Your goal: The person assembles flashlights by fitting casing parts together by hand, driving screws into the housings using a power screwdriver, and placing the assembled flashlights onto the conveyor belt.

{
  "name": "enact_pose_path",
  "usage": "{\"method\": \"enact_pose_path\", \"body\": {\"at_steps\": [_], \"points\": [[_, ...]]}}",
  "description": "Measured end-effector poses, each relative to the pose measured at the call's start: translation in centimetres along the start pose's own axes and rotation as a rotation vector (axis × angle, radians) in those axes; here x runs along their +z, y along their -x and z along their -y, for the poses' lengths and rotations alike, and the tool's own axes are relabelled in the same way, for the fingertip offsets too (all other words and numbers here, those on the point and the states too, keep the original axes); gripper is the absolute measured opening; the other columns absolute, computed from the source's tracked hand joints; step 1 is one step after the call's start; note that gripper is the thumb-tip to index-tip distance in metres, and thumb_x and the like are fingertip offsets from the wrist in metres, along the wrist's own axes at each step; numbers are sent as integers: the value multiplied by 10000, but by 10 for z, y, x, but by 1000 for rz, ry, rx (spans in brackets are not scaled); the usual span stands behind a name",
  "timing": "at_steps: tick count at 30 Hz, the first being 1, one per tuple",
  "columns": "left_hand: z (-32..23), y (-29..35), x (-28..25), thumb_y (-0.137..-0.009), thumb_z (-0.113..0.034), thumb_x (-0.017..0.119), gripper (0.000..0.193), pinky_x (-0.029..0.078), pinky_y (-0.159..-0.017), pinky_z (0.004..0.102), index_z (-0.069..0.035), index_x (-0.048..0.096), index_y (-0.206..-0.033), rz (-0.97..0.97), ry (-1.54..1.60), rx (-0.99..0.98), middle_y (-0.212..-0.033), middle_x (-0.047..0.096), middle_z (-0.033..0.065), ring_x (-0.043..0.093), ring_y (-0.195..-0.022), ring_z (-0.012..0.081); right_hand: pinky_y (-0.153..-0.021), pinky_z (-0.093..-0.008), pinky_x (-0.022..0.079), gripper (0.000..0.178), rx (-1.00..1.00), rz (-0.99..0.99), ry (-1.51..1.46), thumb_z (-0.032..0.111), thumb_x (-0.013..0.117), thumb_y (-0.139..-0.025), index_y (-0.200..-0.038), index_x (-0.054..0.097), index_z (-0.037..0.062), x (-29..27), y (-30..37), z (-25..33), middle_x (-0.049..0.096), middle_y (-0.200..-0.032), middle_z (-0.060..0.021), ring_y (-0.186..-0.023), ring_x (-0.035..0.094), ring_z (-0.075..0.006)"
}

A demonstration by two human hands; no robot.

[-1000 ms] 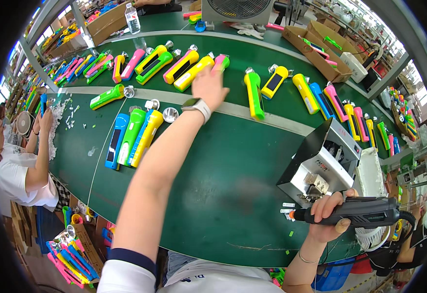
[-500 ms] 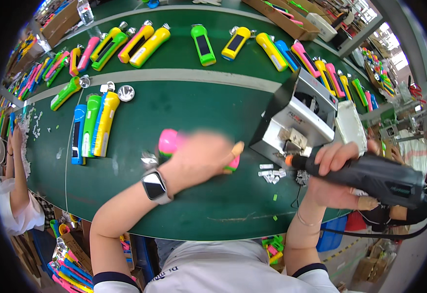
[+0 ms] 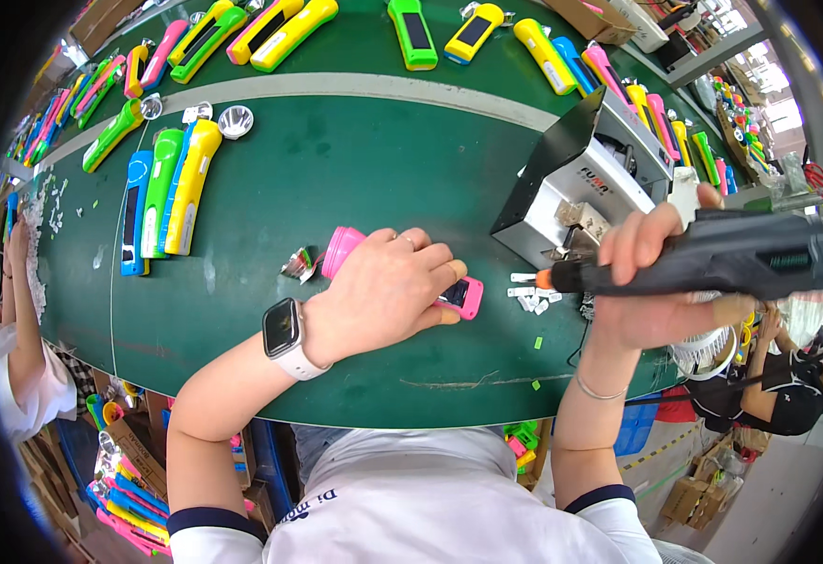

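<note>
Fingers of the left hand point(image 3: 383, 296) lie close together, pressing a pink flashlight point(image 3: 348, 250) flat on the green conveyor table point(image 3: 355, 169). Those of the right hand point(image 3: 651, 282) wrap tightly around a black electric screwdriver point(image 3: 703, 263), its orange tip hovering near the flashlight's tail. Judging by this, fastening is in hand; next, the tip needs aligning with a screw hole.

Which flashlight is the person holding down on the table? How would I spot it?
Look at the near edge of the green table, in front of the grey box machine. The left hand presses a pink flashlight flat there. It lies alone and is pink, while the blue, green and yellow ones lie together farther left.
</note>
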State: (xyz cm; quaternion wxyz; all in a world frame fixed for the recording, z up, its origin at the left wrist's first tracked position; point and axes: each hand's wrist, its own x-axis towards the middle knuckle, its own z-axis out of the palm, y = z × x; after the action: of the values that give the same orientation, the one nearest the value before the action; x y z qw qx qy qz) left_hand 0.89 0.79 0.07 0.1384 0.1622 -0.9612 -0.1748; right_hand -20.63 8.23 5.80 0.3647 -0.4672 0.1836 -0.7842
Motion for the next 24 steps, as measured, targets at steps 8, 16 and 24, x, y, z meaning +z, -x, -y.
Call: {"method": "enact_pose_path", "body": {"at_steps": [8,16,24], "points": [[4,3,5,-690,-296,739,401,439,-737,327,-101,630,-1024,-19,54,-13,-915,586,10,562,-900,192,-586,-377,456,953,55,83,-44,759,599,-674,-1284,355,68,13,25,-31,555,-788,-143,-599,557,-235],[3,0,3,-690,-309,734,411,430,-747,327,-96,632,-1027,-11,62,-13,-895,580,19,559,-888,198,-572,-351,460,910,145,228,92,766,602,-662,-1232,419,81,10,28,-45,546,-766,-97,-560,547,-204],[-3,6,5,-674,-289,744,468,424,-828,349,-101,608,-1081,-25,-67,-44,-939,598,26,565,-916,196,-540,-392,446,929,-146,171,75,734,599,-693,-1277,386,45,9,14,-9,566,-781,-140,-568,541,-242]]}}
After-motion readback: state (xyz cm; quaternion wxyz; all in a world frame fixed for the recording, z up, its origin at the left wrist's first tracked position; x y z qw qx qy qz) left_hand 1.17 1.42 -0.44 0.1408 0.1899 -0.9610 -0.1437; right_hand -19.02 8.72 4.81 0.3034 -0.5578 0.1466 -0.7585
